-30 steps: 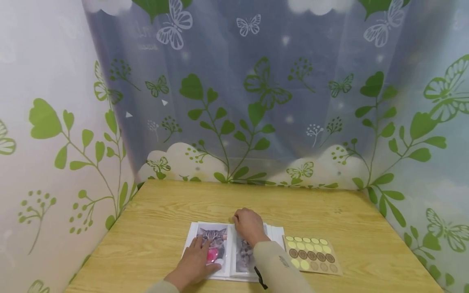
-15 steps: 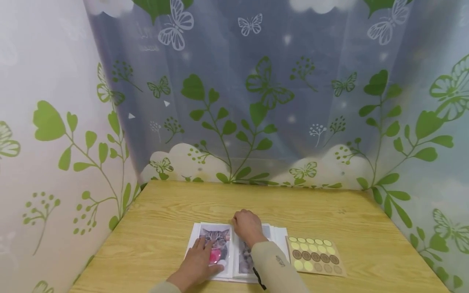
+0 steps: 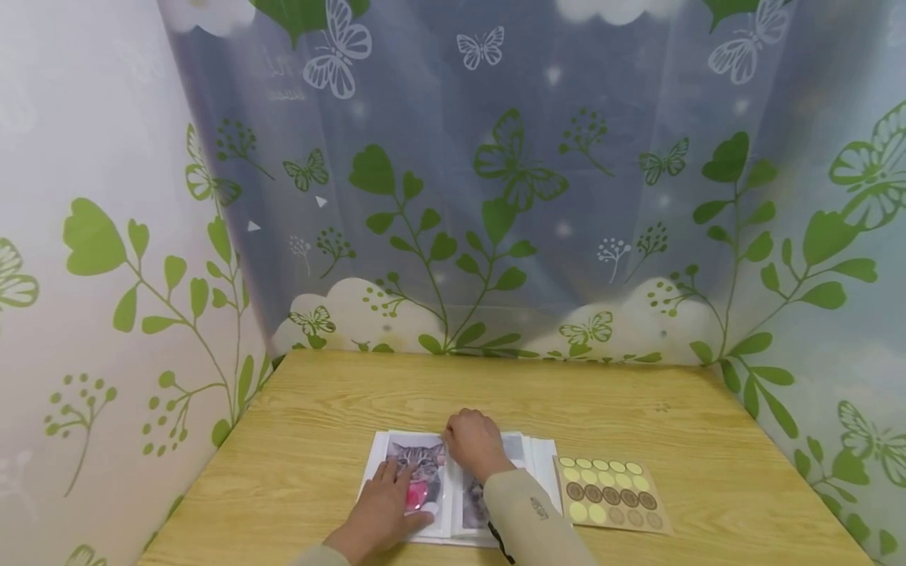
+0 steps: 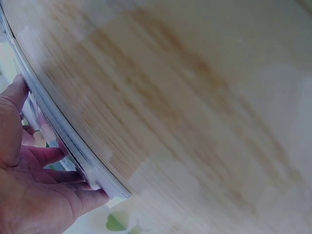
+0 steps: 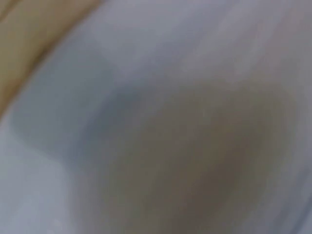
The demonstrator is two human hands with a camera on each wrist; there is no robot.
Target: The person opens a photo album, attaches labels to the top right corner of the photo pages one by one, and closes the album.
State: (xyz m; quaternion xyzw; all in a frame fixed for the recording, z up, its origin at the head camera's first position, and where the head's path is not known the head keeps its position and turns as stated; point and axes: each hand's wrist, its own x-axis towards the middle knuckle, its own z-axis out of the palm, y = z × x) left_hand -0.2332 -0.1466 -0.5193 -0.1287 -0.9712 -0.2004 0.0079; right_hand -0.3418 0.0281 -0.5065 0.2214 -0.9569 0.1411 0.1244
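A white photo album [image 3: 543,456] lies spread on the table, a striped cat photo [image 3: 419,454] in its left page and a grey photo [image 3: 473,509] in its right. Flat across the left page, my left hand [image 3: 382,503] rests with fingers spread over the cat's lower part. The left wrist view has that hand [image 4: 29,190] against the album's edge [image 4: 73,141]. My right hand [image 3: 477,444] bends over the top of the page fold, thumb and fingertips pinching a small round sticker largely hidden by them. The right wrist view is a close blur of pale page.
Right of the album lies a brown sticker sheet [image 3: 614,495] with rows of round yellow and dark brown stickers; several spots in its lowest row are bare. The wooden table [image 3: 340,393] reaches back to a leaf-printed curtain [image 3: 453,236], with similar cloth on both sides.
My right hand has drawn slightly toward me and left, its fingertips coming from beyond the album's top edge onto the inner top corner of the left page. My left hand stays put.
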